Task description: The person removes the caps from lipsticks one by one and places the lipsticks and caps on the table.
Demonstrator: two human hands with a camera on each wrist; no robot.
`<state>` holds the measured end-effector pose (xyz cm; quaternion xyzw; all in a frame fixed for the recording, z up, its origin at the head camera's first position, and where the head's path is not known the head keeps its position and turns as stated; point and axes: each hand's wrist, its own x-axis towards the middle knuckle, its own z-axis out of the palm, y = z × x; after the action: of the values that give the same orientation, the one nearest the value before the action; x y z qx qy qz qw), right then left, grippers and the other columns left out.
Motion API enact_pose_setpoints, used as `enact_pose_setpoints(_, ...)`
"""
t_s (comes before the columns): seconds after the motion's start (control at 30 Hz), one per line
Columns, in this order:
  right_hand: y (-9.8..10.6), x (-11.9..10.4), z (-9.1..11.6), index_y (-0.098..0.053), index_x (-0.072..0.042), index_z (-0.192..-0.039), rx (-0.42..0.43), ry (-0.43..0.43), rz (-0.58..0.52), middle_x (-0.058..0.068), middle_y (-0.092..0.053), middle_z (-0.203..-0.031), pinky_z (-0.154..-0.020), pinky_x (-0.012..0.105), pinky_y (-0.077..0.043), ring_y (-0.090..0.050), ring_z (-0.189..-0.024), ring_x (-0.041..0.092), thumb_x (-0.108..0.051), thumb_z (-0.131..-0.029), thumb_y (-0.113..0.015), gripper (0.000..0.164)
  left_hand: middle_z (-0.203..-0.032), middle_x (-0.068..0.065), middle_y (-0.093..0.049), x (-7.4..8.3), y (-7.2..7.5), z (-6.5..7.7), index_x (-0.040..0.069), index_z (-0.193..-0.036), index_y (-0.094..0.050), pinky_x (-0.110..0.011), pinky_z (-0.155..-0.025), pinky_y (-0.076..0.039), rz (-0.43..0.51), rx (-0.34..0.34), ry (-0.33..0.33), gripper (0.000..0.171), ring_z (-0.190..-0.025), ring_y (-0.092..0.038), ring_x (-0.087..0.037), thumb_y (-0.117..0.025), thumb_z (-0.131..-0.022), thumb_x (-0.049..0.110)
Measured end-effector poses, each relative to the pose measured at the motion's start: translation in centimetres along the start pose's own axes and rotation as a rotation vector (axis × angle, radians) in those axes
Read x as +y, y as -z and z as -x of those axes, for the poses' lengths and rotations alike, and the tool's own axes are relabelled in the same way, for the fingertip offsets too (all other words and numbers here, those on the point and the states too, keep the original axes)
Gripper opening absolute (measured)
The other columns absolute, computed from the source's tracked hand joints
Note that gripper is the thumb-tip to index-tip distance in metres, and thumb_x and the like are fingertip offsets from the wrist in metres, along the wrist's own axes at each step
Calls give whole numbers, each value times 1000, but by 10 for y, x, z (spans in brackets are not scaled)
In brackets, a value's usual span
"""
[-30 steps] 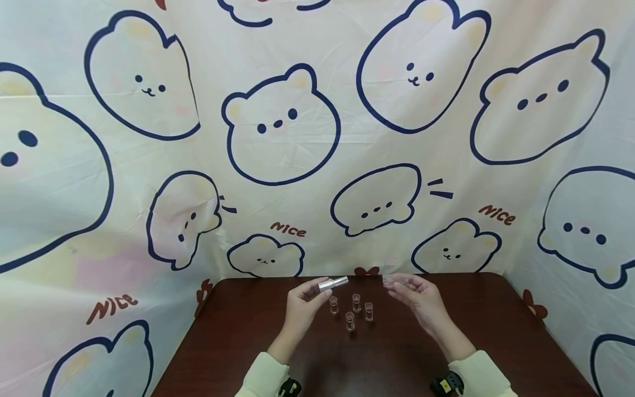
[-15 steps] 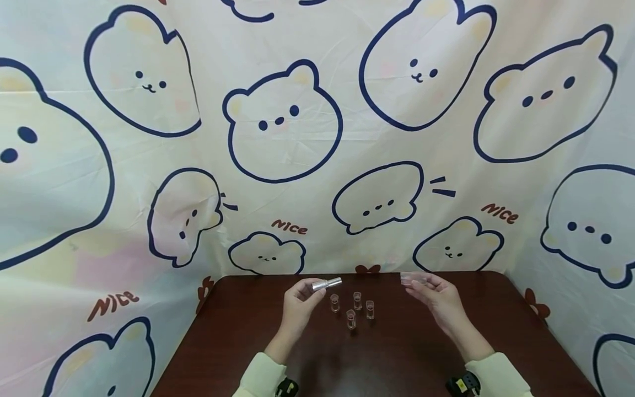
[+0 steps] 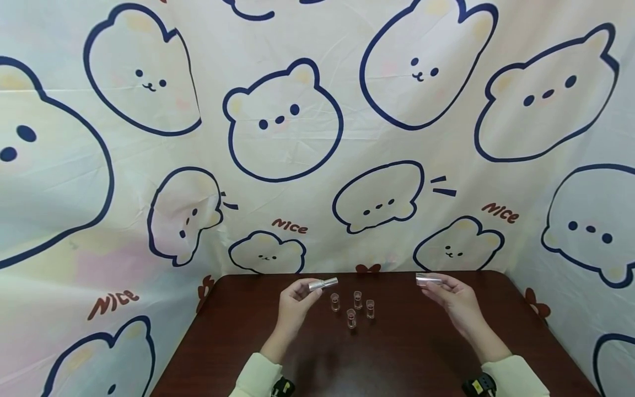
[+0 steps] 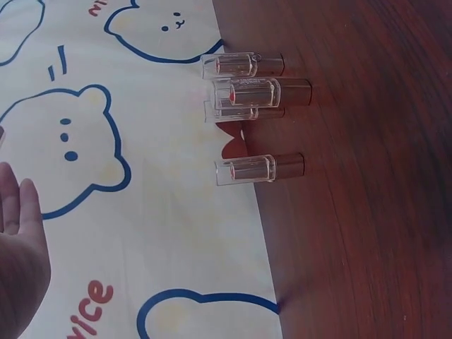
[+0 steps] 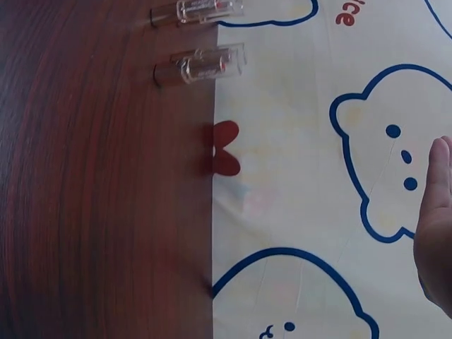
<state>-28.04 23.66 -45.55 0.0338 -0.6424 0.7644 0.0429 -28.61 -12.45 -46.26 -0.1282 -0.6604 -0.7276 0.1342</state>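
Fingers and thumb of the left hand are closed round a silvery tube, its far end left bare and tipped slightly upward; by the thumb and fingers of the right hand a small clear piece is pinched, held nearly level; both are held up off the table, well apart from each other, near the far edge in the head view. In the wrist views only part of each hand is shown, at the frame's edge, and what is held cannot be made out there.

Between the hands, nearer the left, four small clear containers are stood upright in a loose cluster, apart from one another; a touch of red is seen inside some of them in the wrist views; they are borne by a dark reddish-brown table. Both forearms are covered by pale sleeves, and a black device is worn at each wrist; beyond the table a pale cloth is hung, printed with blue-outlined animal heads and the word "Nice" in brownish red.
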Motion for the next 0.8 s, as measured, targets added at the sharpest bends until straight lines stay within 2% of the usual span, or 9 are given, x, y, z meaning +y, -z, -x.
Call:
enact_pose_setpoints(0.13, 10, 1, -1, -62, -1, -120, 12, 0, 29, -5, -70, -103, -81, 28, -53, -69, -94, 13, -19, -90, -71, 37, -103, -18, -69, -1, 3, 0, -8, -109, -65, -26, -77, -53, -9, 7, 2, 25, -86, -66, -14, -71, -87, 2)
enact_pose_setpoints(0.3, 24, 2, 0, -58, 4, -123, 38, -3, 68, -4, -71, -100, -80, 27, -53, -69, -92, 11, -22, -90, -71, 44, -102, -13, -69, -1, 9, 0, -7, -114, -64, -26, -76, -53, -3, 3, 43, 27, -86, -64, -14, -69, -89, 2)
enact_pose_setpoints(0.47, 39, 2, 1, -62, 0, -119, 47, -8, 67, -5, -72, -100, -80, 26, -53, -69, -92, 10, -23, -91, -70, 38, -103, -13, -68, 0, 12, 0, -6, -118, -63, -24, -77, -52, -8, -2, 44, 31, -87, -64, -15, -69, -89, 4)
enact_pose_setpoints(0.6, 48, 4, 1, -59, 6, -123, 48, 13, 41, -2, -72, -101, -80, 28, -53, -69, -94, 12, -19, -91, -69, 42, -108, -17, -66, 4, 14, 2, -3, -124, -62, -23, -78, -51, -24, -13, 37, 34, -91, -62, -17, -68, -91, 5)
enact_pose_setpoints(0.8, 60, 5, 1, -56, 8, -127, 61, 10, 43, -4, -72, -102, -80, 27, -53, -68, -94, 10, -18, -92, -67, 45, -120, -20, -62, -5, 22, 0, -4, -131, -57, -22, -84, -50, -24, -23, 42, 41, -100, -61, -15, -65, -93, 7)
